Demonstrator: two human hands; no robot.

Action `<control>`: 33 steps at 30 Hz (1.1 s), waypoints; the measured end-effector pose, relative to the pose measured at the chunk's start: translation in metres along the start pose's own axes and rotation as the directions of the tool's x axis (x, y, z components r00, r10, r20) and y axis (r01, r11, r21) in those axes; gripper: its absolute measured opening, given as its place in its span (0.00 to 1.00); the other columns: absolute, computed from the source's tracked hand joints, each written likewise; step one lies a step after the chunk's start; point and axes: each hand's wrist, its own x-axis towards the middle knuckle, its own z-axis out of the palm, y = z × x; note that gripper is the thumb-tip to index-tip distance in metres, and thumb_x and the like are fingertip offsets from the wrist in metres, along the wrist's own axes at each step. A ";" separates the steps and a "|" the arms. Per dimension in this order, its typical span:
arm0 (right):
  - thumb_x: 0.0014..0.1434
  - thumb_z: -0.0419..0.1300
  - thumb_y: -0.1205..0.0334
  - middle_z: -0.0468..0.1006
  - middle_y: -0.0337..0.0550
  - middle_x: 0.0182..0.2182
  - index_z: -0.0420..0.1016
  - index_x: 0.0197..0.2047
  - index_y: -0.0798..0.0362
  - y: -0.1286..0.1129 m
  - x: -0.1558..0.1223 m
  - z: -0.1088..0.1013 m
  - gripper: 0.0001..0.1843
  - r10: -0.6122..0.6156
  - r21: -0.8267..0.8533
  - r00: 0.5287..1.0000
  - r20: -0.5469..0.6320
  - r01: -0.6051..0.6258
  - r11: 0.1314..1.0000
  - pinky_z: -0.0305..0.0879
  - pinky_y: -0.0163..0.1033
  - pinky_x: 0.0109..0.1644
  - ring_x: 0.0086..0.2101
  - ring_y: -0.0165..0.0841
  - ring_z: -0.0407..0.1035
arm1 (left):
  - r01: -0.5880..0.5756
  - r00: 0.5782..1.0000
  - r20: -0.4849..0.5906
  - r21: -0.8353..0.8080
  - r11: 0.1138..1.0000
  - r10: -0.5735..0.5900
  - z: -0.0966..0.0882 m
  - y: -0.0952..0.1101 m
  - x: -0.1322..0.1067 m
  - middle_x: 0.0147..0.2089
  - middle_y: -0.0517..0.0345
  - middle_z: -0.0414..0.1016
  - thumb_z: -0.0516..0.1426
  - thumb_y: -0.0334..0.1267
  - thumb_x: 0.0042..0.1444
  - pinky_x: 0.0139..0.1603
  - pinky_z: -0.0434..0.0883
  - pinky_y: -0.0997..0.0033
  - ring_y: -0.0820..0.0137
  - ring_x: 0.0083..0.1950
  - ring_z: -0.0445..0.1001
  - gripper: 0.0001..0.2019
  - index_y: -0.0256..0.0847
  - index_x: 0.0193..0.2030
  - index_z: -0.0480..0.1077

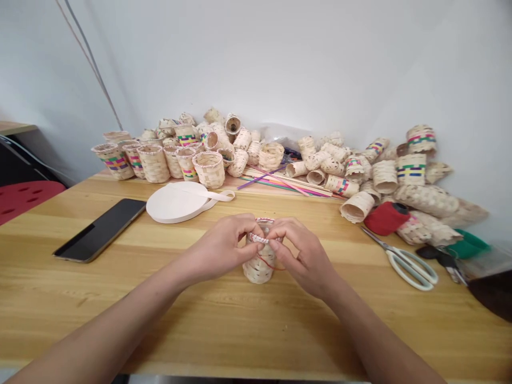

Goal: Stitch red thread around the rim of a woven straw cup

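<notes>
A small woven basket (258, 269) of pale strips stands upright on the wooden table in front of me. Its rim is wrapped with red thread (269, 265), and a loose loop of that thread hangs over the basket's side. My left hand (226, 242) pinches the near left part of the rim between thumb and index finger. Opposite it, my right hand (302, 250) has its fingers closed at the near right of the rim. Both sets of fingertips almost meet there. Whether a needle is between the right fingers is hidden.
Left of the basket lie a roll of pale ribbon (176, 202) and a phone (100, 229). Scissors (408, 264) and a red thread spool (386, 217) lie to the right. Several finished baskets (154, 162), loose woven tubes (358, 207) and coloured strips (288, 184) line the wall.
</notes>
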 end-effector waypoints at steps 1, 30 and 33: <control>0.64 0.52 0.66 0.74 0.43 0.35 0.68 0.36 0.51 0.000 0.000 0.000 0.06 0.004 -0.002 1.000 0.000 -0.004 1.000 0.63 0.41 0.44 0.39 0.35 0.67 | 0.009 1.000 0.000 -0.001 1.000 -0.009 0.000 0.000 0.001 0.32 0.62 0.73 0.55 0.32 0.56 0.37 0.62 0.72 0.72 0.35 0.69 0.05 0.39 0.30 0.70; 0.66 0.50 0.63 0.78 0.47 0.47 0.71 0.50 0.53 0.003 -0.057 -0.128 0.13 0.250 -0.633 0.957 -0.145 -0.284 0.720 0.67 0.42 0.51 0.47 0.36 0.72 | -0.044 0.966 -0.243 0.206 0.978 0.094 -0.009 -0.024 -0.006 0.48 0.57 0.76 0.54 0.48 0.56 0.44 0.71 0.63 0.59 0.46 0.74 0.14 0.49 0.48 0.69; 0.65 0.49 0.63 0.78 0.50 0.47 0.72 0.50 0.54 0.024 -0.107 -0.172 0.15 0.473 -0.781 0.840 -0.266 -0.475 0.405 0.68 0.45 0.49 0.46 0.40 0.73 | -0.121 0.951 -0.234 0.321 0.939 0.202 0.007 -0.035 -0.002 0.52 0.54 0.74 0.54 0.43 0.56 0.54 0.68 0.58 0.57 0.52 0.72 0.15 0.47 0.50 0.68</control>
